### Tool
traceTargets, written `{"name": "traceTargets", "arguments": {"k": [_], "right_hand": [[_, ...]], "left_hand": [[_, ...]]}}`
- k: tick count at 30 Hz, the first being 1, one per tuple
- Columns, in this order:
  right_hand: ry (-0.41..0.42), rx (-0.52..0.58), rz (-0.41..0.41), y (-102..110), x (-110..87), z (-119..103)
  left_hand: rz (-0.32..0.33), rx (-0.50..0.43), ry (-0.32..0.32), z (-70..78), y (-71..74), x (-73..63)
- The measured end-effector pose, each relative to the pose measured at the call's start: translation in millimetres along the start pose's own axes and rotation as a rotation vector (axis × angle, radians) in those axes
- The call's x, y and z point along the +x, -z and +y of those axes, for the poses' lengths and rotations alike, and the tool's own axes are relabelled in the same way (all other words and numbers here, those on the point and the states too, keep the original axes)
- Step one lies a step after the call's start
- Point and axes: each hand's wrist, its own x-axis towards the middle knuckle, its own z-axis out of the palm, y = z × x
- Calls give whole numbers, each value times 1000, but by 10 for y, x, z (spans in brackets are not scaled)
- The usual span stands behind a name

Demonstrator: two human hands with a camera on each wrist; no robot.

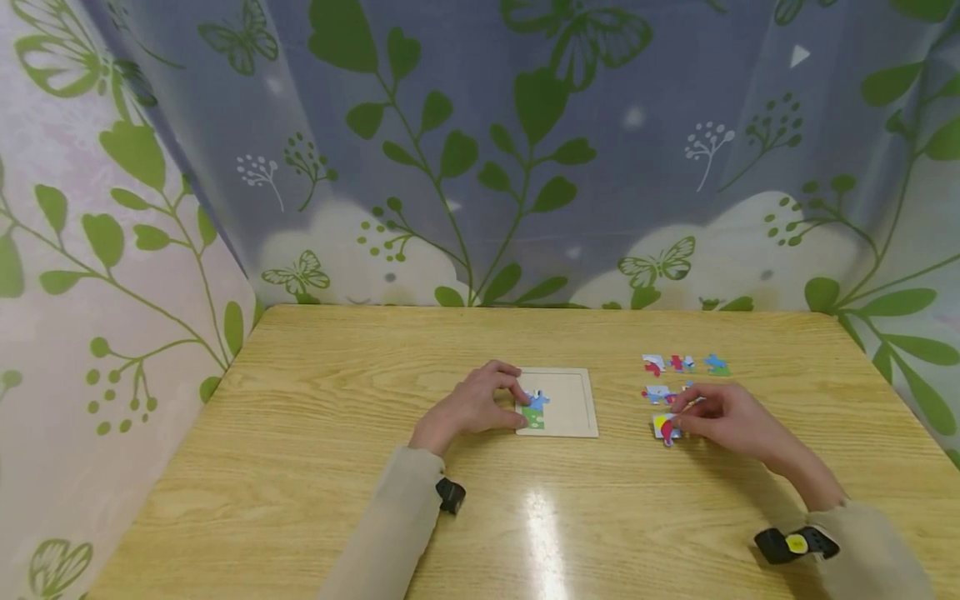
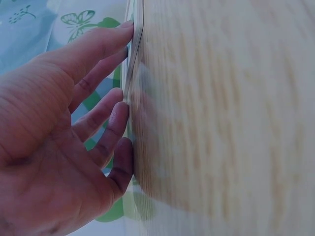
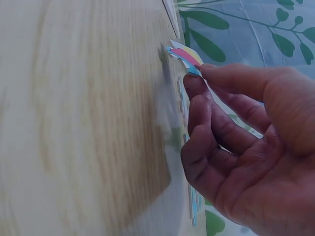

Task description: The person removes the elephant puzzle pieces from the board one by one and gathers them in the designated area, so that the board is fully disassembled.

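Observation:
My left hand (image 1: 476, 400) rests at the left side of a square wooden puzzle tray (image 1: 573, 404). Its thumb (image 2: 110, 37) touches the tray's edge, and the other fingers are spread and slightly bent. Along the tray's left side lie joined puzzle pieces, blue (image 1: 537, 400) above green (image 1: 533, 417), partly behind the fingers. My right hand (image 1: 727, 421) pinches a puzzle piece (image 1: 663, 427) with yellow and red on it between thumb and forefinger. In the right wrist view this piece (image 3: 184, 55) is tilted, raised off the tabletop.
Loose puzzle pieces lie right of the tray: a white-and-red one (image 1: 653, 364), a red one (image 1: 677, 363), a blue-and-green one (image 1: 717, 364), and a blue-and-white one (image 1: 657, 394) near the right hand. A patterned curtain (image 1: 480, 167) hangs behind the wooden table (image 1: 337, 375).

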Motion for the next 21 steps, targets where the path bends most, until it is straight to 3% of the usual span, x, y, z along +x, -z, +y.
{"name": "traceTargets", "arguments": {"k": [21], "right_hand": [[-34,-90,20,-25,26,76]], "left_hand": [[5,-13,12,17,0,-8]]}}
